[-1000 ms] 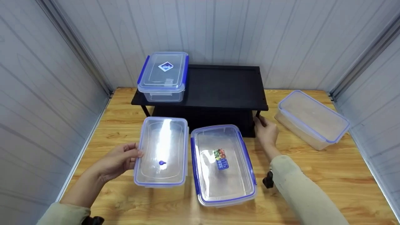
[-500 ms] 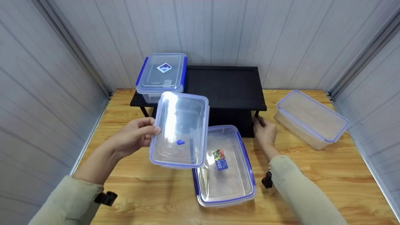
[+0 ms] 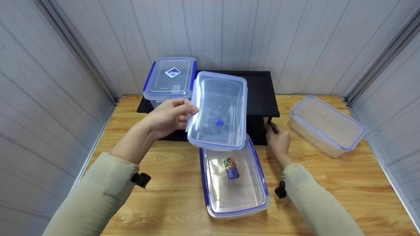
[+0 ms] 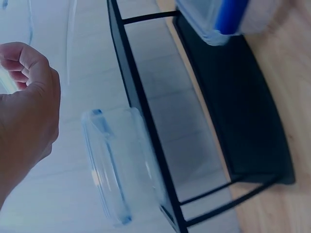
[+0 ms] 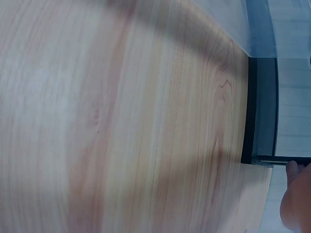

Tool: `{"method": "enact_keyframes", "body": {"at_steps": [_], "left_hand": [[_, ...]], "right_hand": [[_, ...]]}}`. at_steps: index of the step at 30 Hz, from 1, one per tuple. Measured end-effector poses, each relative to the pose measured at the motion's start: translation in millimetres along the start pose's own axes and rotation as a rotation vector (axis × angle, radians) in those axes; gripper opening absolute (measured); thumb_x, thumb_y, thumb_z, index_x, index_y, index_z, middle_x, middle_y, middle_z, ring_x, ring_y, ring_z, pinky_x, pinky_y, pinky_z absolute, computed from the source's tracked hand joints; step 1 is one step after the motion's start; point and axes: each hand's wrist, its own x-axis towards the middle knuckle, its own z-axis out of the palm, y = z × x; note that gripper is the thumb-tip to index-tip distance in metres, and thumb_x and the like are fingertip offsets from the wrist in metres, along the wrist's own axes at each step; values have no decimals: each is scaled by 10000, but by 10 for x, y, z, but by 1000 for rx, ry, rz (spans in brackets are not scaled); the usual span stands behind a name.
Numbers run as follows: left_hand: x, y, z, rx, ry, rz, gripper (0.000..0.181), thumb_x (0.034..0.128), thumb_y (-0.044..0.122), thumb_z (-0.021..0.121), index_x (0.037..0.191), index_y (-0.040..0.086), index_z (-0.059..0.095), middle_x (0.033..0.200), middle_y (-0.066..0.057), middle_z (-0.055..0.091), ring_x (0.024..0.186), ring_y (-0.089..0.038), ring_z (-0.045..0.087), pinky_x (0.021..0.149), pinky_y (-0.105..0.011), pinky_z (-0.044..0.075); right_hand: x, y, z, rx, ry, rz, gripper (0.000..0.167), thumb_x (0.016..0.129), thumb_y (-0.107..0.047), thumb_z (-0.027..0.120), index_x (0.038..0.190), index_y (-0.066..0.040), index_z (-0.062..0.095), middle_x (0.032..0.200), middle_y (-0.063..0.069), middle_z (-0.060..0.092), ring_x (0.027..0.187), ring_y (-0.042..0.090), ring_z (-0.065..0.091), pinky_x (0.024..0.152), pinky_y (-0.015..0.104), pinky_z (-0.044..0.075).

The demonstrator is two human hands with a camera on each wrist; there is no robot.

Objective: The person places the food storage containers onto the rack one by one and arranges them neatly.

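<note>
My left hand [image 3: 172, 116] grips the left edge of a clear food storage container [image 3: 218, 108] with a pale blue rim and a blue knob. That container is raised and tilted in front of the black two-tier shelf [image 3: 257, 88]. My right hand [image 3: 279, 137] pinches the shelf's front right leg [image 3: 269, 120]; the right wrist view catches the fingers at the leg [image 5: 277, 159]. Below the raised container, a larger clear container [image 3: 236, 193] with dark blue clips and a fruit sticker lies on the table, its far end hidden.
A container with blue clips [image 3: 170, 80] stands on the shelf's upper left, also seen in the left wrist view. Another clear container [image 3: 328, 124] with a pale blue rim sits on the wooden table [image 3: 157, 200] at right. Grey panel walls [image 3: 229, 36] enclose the back and sides.
My left hand has lifted the container off the table and carried it up, forward and to the right, over the larger one. My right hand has stayed at the shelf leg.
</note>
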Motion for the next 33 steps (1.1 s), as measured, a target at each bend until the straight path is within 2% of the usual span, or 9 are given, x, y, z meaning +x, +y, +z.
{"method": "enact_keyframes", "body": {"at_steps": [2, 7, 9, 14, 19, 24, 30, 33], "left_hand": [[77, 54, 62, 3, 0, 3, 90, 1038, 63, 642, 1025, 53, 554, 902, -53, 660, 736, -144, 650, 734, -255, 620], [288, 154, 192, -4, 5, 19, 121, 1026, 64, 672, 1046, 68, 552, 925, -63, 665, 738, -147, 651, 736, -258, 624], [378, 173, 231, -18, 10, 29, 135, 1013, 66, 682, 1056, 61, 554, 918, -67, 660, 728, -144, 640, 725, -255, 622], [588, 197, 312, -53, 30, 54, 141, 993, 78, 692, 1065, 34, 580, 891, -80, 655, 709, -148, 619, 701, -255, 615], [772, 225, 410, -100, 60, 47, 107, 1001, 66, 697, 1036, 27, 605, 863, -79, 641, 710, -150, 589, 689, -248, 593], [930, 226, 474, -120, 95, 37, 102, 997, 69, 701, 1034, 24, 618, 819, -54, 622, 704, -138, 565, 671, -238, 571], [1089, 205, 524, -145, 147, 23, 217, 994, 85, 713, 1168, -8, 623, 854, -58, 615, 735, -138, 563, 701, -255, 585], [1172, 173, 531, -169, 166, 16, 235, 989, 78, 709, 1183, -11, 609, 832, -52, 596, 718, -132, 550, 684, -252, 574]], "right_hand": [[-1, -1, -1, -4, -7, 12, 229, 1033, -184, 727, 1191, -45, 816, 1118, 148, 795, 1034, 319, 771, 844, 321, 605], [11, 10, 0, 2, -1, 9, 243, 1033, -172, 720, 1196, -14, 804, 1142, 177, 781, 1076, 355, 756, 935, 486, 611], [15, 13, 0, 3, 6, 5, 238, 1029, -170, 724, 1191, -16, 806, 1137, 182, 780, 1083, 365, 753, 948, 516, 605], [21, 12, 11, 14, 25, -6, 212, 1014, -168, 746, 1167, -43, 821, 1105, 174, 786, 1079, 360, 754, 957, 515, 602], [12, 17, 24, 18, 40, -17, 202, 1004, -152, 756, 1159, -40, 821, 1102, 172, 784, 1105, 361, 744, 987, 516, 584], [-5, 16, 33, 5, 38, -32, 202, 1012, -158, 747, 1149, -31, 824, 1070, 177, 791, 1040, 383, 756, 957, 537, 590], [-23, -7, 17, 7, 38, -29, 198, 1013, -167, 748, 1136, -34, 829, 1056, 162, 799, 1004, 366, 764, 933, 528, 597], [-40, -22, 13, 13, 34, -22, 190, 1018, -175, 750, 1138, -52, 834, 1050, 145, 804, 990, 336, 766, 915, 495, 601]]}}
